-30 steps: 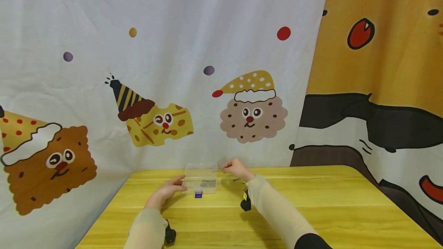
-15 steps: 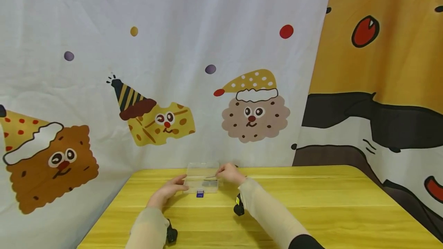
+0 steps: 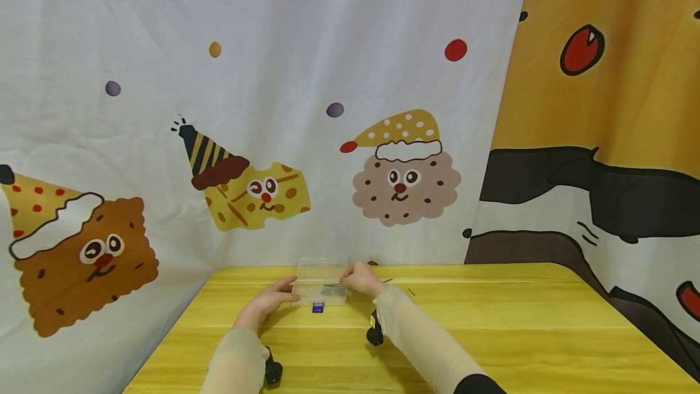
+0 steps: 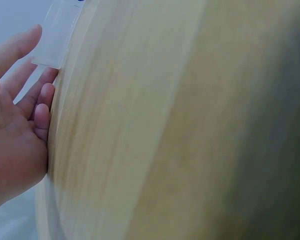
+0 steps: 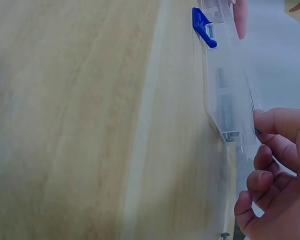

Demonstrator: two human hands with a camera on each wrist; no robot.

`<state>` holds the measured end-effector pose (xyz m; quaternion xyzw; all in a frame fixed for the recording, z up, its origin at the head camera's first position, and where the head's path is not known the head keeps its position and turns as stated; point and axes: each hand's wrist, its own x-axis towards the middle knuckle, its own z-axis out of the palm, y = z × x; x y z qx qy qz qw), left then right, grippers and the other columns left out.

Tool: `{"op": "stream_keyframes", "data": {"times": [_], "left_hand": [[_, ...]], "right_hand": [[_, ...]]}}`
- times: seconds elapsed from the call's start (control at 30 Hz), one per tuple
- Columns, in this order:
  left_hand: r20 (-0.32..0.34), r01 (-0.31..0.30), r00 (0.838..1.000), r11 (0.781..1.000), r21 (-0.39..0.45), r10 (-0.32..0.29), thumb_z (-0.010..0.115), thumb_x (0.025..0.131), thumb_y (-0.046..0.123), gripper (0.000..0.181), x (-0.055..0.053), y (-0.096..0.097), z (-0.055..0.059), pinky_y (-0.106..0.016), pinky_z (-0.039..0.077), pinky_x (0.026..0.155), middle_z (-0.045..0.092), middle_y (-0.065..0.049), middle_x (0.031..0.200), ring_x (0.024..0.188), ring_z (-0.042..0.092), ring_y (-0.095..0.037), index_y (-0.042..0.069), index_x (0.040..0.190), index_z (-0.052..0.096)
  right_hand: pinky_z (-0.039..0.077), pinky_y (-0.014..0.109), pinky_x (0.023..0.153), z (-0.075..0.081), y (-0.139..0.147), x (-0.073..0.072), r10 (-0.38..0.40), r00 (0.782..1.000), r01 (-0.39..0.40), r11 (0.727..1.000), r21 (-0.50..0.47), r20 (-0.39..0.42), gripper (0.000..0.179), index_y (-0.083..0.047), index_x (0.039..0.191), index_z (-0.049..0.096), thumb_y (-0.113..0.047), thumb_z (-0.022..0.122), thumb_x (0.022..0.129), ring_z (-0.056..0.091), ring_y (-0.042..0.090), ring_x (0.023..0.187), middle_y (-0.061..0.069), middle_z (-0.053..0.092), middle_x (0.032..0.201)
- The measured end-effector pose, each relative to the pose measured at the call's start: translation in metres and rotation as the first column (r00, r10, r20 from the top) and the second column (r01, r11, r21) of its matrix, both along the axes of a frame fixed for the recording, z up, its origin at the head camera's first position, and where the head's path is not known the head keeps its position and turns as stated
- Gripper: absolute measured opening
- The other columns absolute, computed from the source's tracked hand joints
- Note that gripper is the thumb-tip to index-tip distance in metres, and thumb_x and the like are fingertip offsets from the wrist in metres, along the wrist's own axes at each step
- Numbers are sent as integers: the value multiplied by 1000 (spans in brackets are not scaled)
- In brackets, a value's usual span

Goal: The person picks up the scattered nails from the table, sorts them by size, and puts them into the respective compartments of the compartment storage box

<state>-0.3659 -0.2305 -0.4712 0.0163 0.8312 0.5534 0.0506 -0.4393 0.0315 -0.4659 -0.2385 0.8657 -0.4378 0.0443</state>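
Observation:
A clear plastic box (image 3: 306, 297) stands near the table's back edge, its lid (image 3: 322, 268) raised toward the curtain and a blue latch (image 5: 204, 29) on its front. My left hand (image 3: 268, 298) rests at the box's left end; in the left wrist view its thumb and fingers are loosely extended beside the clear wall. At the right end, my right hand (image 3: 363, 278) pinches a thin metal nail (image 5: 251, 95) between thumb and index finger, its shaft reaching over the box. Several nails (image 5: 231, 135) lie in the right part of the box.
To the right of the box, loose nails lie on the wooden table (image 3: 492, 315), one nail (image 3: 412, 292) beyond my right wrist. A nail head (image 5: 225, 235) shows low in the right wrist view. A printed curtain (image 3: 273, 78) hangs just behind the table.
My right hand has moved left and slightly down, bringing the nail from right of the box to over its right end. The left hand stays at the box's left end.

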Motion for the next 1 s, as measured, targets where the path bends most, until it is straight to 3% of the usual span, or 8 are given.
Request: {"op": "stream_keyframes", "data": {"times": [0.37, 0.63, 0.8, 1.0], "left_hand": [[-6, 8, 1000, 1000, -9, -8, 71, 87, 13, 68, -2, 5, -1, -62, 27, 105, 47, -28, 137, 127, 41, -44, 1, 146, 41], [-14, 26, 1000, 1000, -14, -26, 71, 87, 14, 69, -7, 1, -5, -61, 27, 105, 43, -30, 140, 129, 39, -46, 1, 147, 39], [-11, 38, 999, 999, -19, -38, 70, 88, 15, 69, -5, -2, -4, -62, 28, 104, 40, -32, 141, 130, 37, -47, 1, 147, 39], [-7, 41, 999, 999, -15, -41, 70, 88, 15, 69, -1, -3, -3, -62, 27, 105, 39, -32, 142, 131, 35, -48, 0, 148, 37]], "right_hand": [[46, 25, 55, 5, 10, 3, 2, 1000, -2, 1000, -11, -12, 12, 1, 85, 76, -7, 67, 88, 53, 12, 55, 4, 68, 73], [54, 35, 76, 22, 29, 3, -3, 997, 1, 1000, -26, -78, 16, 4, 95, 75, -7, 66, 89, 66, 20, 84, 12, 72, 93], [53, 41, 82, 32, 47, 1, 16, 998, -19, 998, -55, -66, 21, 9, 102, 71, -6, 63, 91, 65, 29, 91, 14, 71, 97], [51, 50, 86, 42, 69, 0, 20, 998, -23, 999, -48, -60, 20, 5, 102, 73, -9, 61, 93, 63, 36, 98, 13, 71, 100]]}}
